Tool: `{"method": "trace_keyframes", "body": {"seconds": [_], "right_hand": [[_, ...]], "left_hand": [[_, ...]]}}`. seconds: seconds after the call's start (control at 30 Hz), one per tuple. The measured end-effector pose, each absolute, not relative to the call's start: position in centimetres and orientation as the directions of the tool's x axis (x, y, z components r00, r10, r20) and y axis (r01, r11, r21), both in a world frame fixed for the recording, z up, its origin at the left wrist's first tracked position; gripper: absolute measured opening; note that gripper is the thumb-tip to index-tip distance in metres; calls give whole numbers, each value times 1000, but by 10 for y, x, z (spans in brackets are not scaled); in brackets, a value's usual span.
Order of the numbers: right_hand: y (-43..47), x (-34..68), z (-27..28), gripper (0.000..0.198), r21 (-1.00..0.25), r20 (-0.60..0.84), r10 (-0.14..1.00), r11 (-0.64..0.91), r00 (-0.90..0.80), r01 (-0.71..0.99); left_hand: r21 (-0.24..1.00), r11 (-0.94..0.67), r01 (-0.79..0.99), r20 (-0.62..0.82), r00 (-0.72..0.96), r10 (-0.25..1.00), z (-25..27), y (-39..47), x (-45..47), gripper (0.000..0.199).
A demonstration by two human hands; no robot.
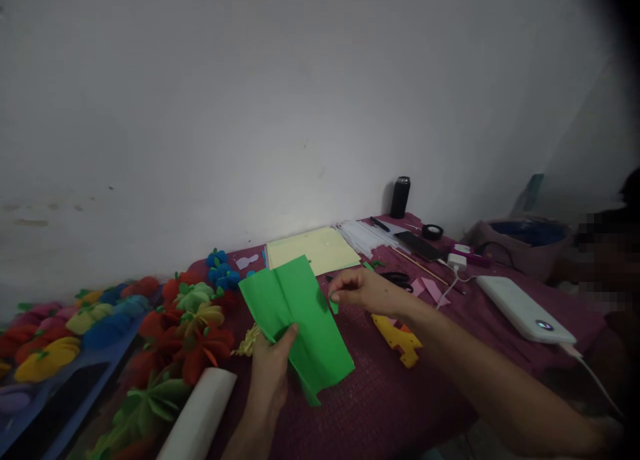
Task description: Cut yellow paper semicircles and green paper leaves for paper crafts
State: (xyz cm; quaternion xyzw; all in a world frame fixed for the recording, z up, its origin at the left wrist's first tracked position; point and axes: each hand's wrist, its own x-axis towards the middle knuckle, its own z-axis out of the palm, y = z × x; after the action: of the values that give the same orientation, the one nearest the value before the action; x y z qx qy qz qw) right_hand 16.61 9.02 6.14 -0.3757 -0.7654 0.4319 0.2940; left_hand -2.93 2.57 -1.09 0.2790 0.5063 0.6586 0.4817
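Note:
My left hand (269,370) is closed on a folded sheet of bright green paper (313,330), its thumb lying on top. The sheet is tilted above the table and has a crease down it. To the right of the sheet, my right hand (367,291) pinches a small green paper piece (334,307) between thumb and fingertips. Black-handled scissors (397,278) lie behind my right wrist, partly covered. Under my right forearm sits a yellow cut-out shape (397,337). Pale yellow sheets (315,247) lie behind the green paper.
Colourful paper flowers (195,333) crowd the left side, beside a white roll (200,413). White strips (360,237), a phone (419,247), black tape (433,232) and a black bottle (400,198) stand toward the wall. A cabled power bank (520,307) lies right; another person (607,247) is beyond.

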Motion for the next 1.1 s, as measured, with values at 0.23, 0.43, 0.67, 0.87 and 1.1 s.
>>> {"method": "trace_keyframes", "body": {"seconds": [0.23,0.43,0.67,0.87,1.1], "right_hand": [[108,149,61,3,-906,61,852,265,-519,329],[98,165,52,2,-922,29,849,227,-528,314],[60,184,18,32,-962,-36,817,128,-575,243],[55,180,2,45,-942,-105,774,123,-625,312],[60,172,10,72,-894,-91,737,236,-670,380]], "left_hand": [[916,84,-391,-199,-265,943,-12,19,-17,40],[906,172,-387,-245,-147,958,-17,-6,-7,43],[836,197,-512,-316,-157,936,-37,-52,-21,63],[982,68,-174,-110,-245,963,-13,-17,-59,51],[813,-73,577,69,28,997,22,26,-50,31]]}}
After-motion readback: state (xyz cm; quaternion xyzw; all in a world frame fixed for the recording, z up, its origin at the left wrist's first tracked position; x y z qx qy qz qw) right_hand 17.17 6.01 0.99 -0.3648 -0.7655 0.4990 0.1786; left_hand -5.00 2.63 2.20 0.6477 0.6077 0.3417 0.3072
